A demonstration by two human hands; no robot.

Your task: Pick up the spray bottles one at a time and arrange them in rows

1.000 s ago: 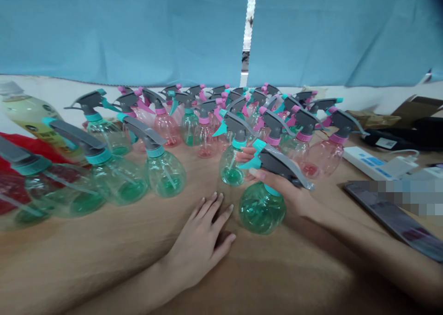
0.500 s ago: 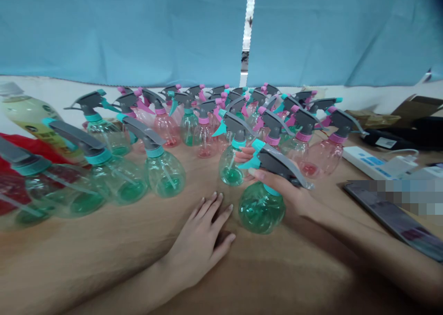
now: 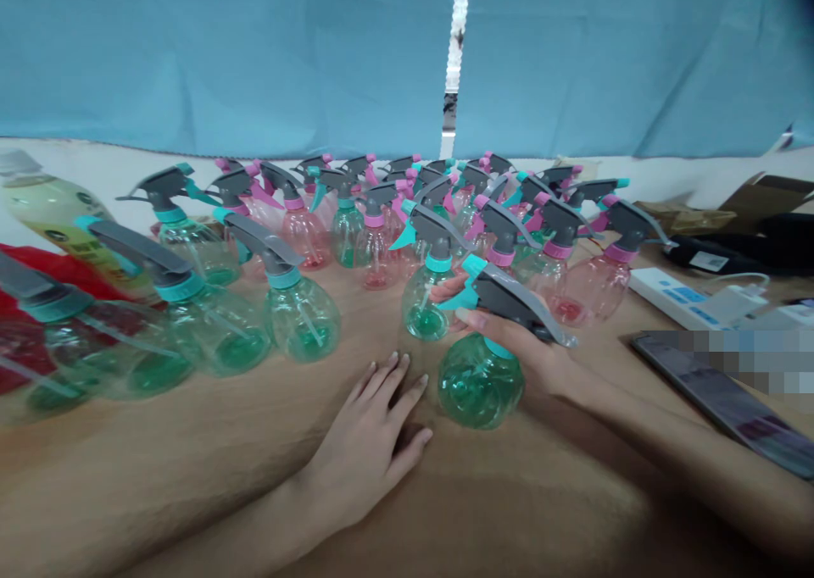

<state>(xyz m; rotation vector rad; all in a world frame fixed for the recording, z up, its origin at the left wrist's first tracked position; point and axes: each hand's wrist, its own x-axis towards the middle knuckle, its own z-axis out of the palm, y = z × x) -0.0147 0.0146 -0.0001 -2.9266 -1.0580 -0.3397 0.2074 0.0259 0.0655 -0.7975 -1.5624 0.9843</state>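
Note:
My right hand (image 3: 525,345) is wrapped round the neck of a green spray bottle (image 3: 480,383) with a grey trigger head and teal nozzle, which stands on the wooden table (image 3: 191,476). My left hand (image 3: 372,434) lies flat on the table just left of that bottle, fingers stretched out and holding nothing. Right behind the held bottle stands another green spray bottle (image 3: 425,298).
Several pink and green spray bottles (image 3: 375,239) crowd the table behind and to the left. A large yellowish bottle (image 3: 57,213) and something red (image 3: 38,277) sit far left. At right lie a phone (image 3: 725,400), a white power strip (image 3: 687,302) and dark items. A blue curtain (image 3: 254,52) hangs behind.

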